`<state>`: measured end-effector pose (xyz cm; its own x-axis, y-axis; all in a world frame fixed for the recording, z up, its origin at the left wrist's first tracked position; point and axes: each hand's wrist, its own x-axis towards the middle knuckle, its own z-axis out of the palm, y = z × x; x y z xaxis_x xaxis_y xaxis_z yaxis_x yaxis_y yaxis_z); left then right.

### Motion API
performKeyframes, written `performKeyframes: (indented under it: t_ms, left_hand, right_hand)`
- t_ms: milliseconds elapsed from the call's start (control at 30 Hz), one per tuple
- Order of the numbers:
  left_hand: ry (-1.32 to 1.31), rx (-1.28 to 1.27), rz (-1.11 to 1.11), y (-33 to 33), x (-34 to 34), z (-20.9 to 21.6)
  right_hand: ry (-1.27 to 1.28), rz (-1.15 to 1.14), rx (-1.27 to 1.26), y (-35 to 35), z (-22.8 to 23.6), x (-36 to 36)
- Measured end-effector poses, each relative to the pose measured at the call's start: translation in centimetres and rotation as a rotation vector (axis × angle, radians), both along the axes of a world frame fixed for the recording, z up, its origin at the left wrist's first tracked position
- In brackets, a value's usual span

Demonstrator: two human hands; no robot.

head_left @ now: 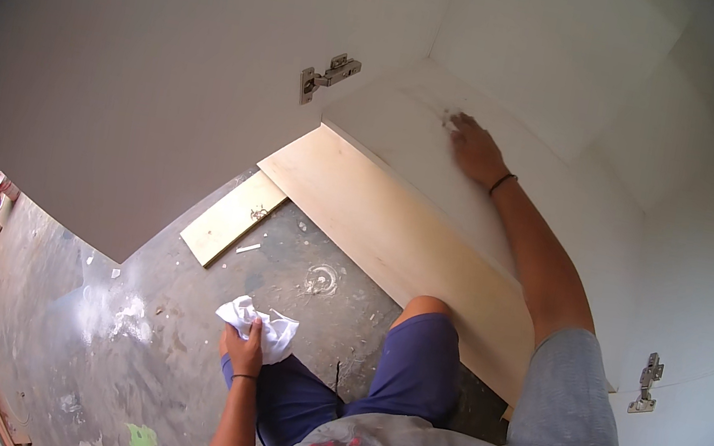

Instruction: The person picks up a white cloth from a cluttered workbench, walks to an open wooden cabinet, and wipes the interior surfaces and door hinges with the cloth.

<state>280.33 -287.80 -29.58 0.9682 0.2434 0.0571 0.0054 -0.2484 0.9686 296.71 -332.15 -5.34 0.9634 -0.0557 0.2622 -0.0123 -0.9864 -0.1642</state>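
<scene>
— The right hand [475,148], where is it?

— Stretched out ahead, lying flat with its fingers spread wide on the white bottom panel of the cabinet [410,133], well inside the carcass. It grips nothing. A thin dark band sits at that wrist.

— And the left hand [243,348]?

— Low down, over the person's knee, closed around a crumpled white cloth [258,320]. The cloth bunches out above the knuckles (a dark band circles this wrist as well).

— So the cloth is nowhere near the cabinet floor?

— Well apart from it. It hangs over the grey, paint-spattered concrete floor [165,352], just beside the person's blue shorts [418,366].

— What borders the white panel?

— Along its front edge runs a pale bare-wood board [392,238], slanting from upper left to lower right. A smaller pale wood offcut [233,217] lies on the floor just left of that board's near end; I cannot tell whether the two touch.

— Any hardware in view?

— A metal cabinet hinge [327,76] is fixed to the white side panel [144,83] on the left, just above the bottom panel's corner. A second metal hinge [647,383] sits on the white panel at the right, beyond the grey sleeve.

— Anything else on the floor?

— White smears, small chips of debris, and a green paint blot [142,439] near the lower edge.
</scene>
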Motion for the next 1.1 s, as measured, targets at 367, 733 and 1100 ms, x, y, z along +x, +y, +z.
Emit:
performKeyframes:
  t_ms: [367,733,1100]
  left_hand:
    - [-0.012,0.001,0.004,-2.7,-0.9,1.9]
    - [-0.011,0.046,0.059,-5.7,-6.5,6.6]
    - [-0.195,0.154,0.493,-2.9,-11.8,13.8]
  right_hand:
    - [-0.413,0.612,0.046,14.1,3.5,-4.9]
    - [-0.271,-0.141,-0.046,-12.4,6.3,-9.8]
    - [-0.208,0.17,-0.156,-15.4,2.1,-1.6]
